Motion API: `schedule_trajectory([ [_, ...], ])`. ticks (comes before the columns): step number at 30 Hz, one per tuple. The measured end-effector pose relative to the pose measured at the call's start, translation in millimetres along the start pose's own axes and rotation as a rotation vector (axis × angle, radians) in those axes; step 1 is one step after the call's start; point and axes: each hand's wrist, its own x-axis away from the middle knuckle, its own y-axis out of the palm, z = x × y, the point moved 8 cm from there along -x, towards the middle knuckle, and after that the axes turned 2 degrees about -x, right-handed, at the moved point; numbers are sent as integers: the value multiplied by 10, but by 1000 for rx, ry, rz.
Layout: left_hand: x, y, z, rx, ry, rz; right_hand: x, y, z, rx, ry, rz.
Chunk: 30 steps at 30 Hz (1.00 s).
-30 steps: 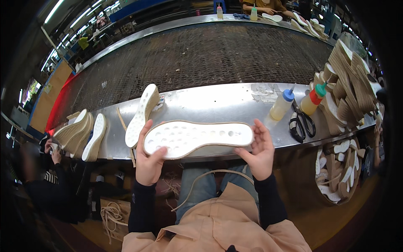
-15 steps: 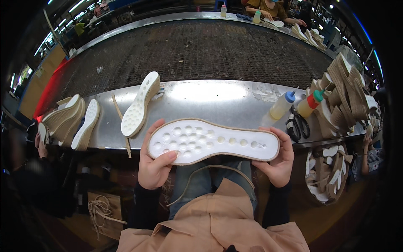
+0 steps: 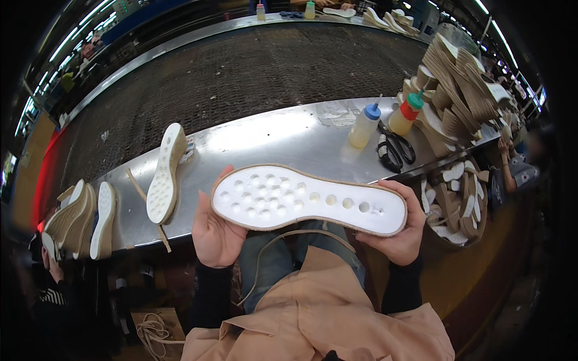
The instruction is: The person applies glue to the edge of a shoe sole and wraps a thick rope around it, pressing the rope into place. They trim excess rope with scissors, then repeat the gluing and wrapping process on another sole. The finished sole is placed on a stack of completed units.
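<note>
Resting its broad end against the loosely spread, unclamped left hand [image 3: 219,239], the dimpled white shoe sole [image 3: 308,207] near the front of the bench [image 3: 247,144] could tip and fall if the right hand [image 3: 404,238], wrapped round its narrow end, loosens.

The left hand [image 3: 218,237] has lifted its thumb off the white face of the shoe sole [image 3: 310,201]; it lay there a moment ago and now stands clear by the wide end. The sole has tipped, its narrow end lower at the right, with the right hand [image 3: 402,231] folded closer around it. As the wearer's head turned, the bottles [image 3: 364,127], scissors [image 3: 392,148] and pile of soles [image 3: 460,90] slid left and up in the frame.
</note>
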Motion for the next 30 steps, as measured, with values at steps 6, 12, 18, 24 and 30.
schedule_trajectory([
  [6,-53,-60,-94,-101,17,100,97,-50,-202,164,-89,106],
  [12,-16,-275,-116,-277,99,329,188,32,-320,318,-157,30],
  [18,81,-390,-156,-577,38,405,265,62,-434,442,-323,36],
  [24,117,-419,-183,-537,53,408,353,32,-472,388,-411,93],
  [30,99,-392,-231,-415,13,311,435,-18,-451,421,-357,63],
])
